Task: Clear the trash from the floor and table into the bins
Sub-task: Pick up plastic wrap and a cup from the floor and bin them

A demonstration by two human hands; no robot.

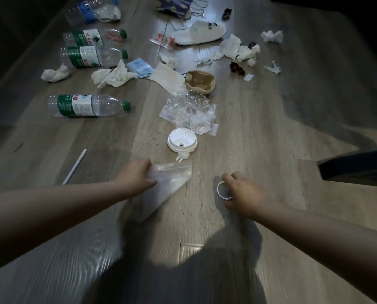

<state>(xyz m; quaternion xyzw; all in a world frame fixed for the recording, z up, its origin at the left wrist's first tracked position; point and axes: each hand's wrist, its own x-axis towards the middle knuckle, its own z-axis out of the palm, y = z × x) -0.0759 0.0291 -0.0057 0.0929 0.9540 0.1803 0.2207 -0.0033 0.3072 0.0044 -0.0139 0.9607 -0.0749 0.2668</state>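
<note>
My left hand (137, 177) grips a clear plastic zip bag (165, 187) just above the wooden floor. My right hand (243, 194) holds a thin white ring (221, 190), its fingers curled round it. Just beyond both hands lies a white cup lid (182, 141) with a small white plug piece (182, 157) beside it. Crumpled clear plastic wrap (190, 111) lies further on, and a squashed brown paper cup (201, 81) behind that. A white straw (75, 166) lies to the left. No bin is in view.
Several plastic bottles (86, 105) lie on the left side of the floor. Crumpled tissues (111, 76), a blue packet (140, 68), a red wrapper (163, 40) and a white slipper (201, 32) are scattered further back. A dark furniture edge (356, 164) juts in at right.
</note>
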